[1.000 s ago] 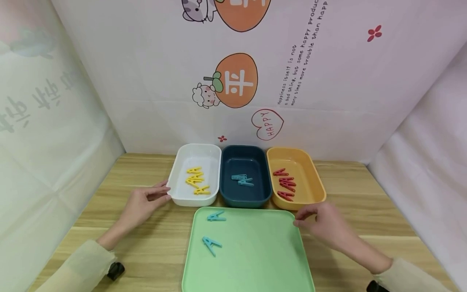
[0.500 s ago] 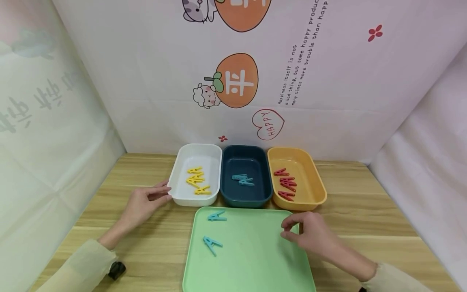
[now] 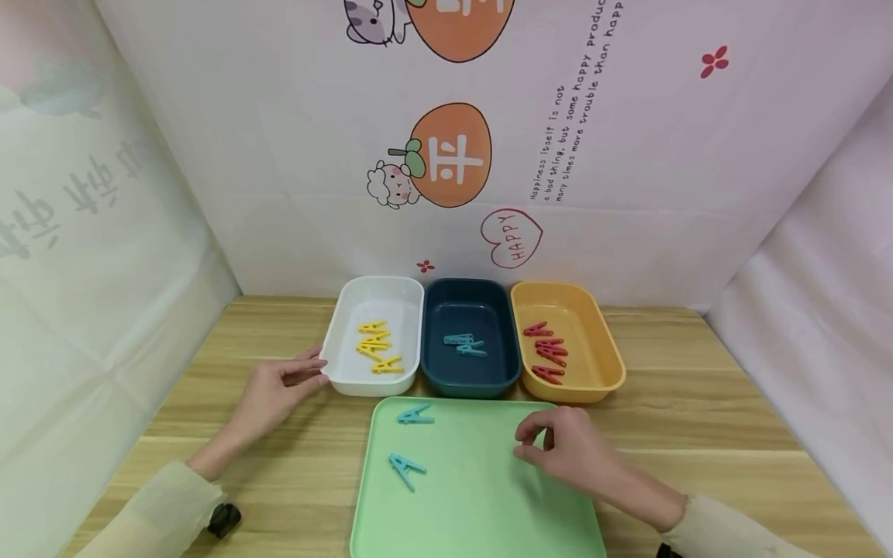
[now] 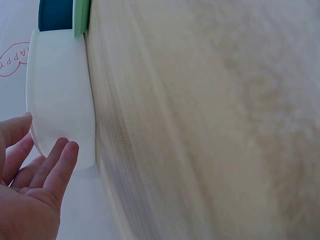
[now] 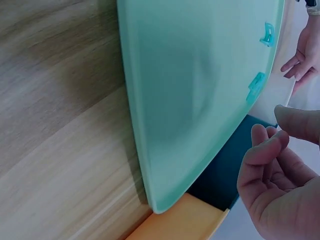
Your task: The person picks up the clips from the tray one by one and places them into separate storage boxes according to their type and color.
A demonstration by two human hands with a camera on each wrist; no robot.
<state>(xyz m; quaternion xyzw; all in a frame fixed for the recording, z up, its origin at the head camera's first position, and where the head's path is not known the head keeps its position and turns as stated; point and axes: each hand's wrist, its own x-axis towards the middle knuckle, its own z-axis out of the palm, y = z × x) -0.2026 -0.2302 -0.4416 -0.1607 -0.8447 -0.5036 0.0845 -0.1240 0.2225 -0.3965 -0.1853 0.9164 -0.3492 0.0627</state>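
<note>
My left hand (image 3: 268, 399) rests its fairly straight fingertips against the outer left side of the white bin (image 4: 60, 85). Several yellow clothespins (image 3: 387, 364) lie in that bin. Above the right part of the green tray (image 3: 481, 511) hovers my right hand (image 3: 572, 449), fingers loosely curled, thumb apart from them and nothing between. Two light-blue clothespins lie on the tray's left side: an upper clothespin (image 3: 415, 415) and a lower clothespin (image 3: 405, 467). In the right wrist view the right hand (image 5: 285, 185) shows bare fingers.
A dark blue bin (image 3: 470, 298) holding a few blue clothespins (image 3: 469, 348) stands in the middle of the row. To its right, an orange bin (image 3: 593, 349) contains several red clothespins (image 3: 547, 373). A printed cloth (image 3: 314, 155) hangs behind the wooden table (image 3: 705, 434).
My right hand has moved left from the tray's upper right corner to over the tray. My left hand stays at the white bin, and the clothespins lie as before.
</note>
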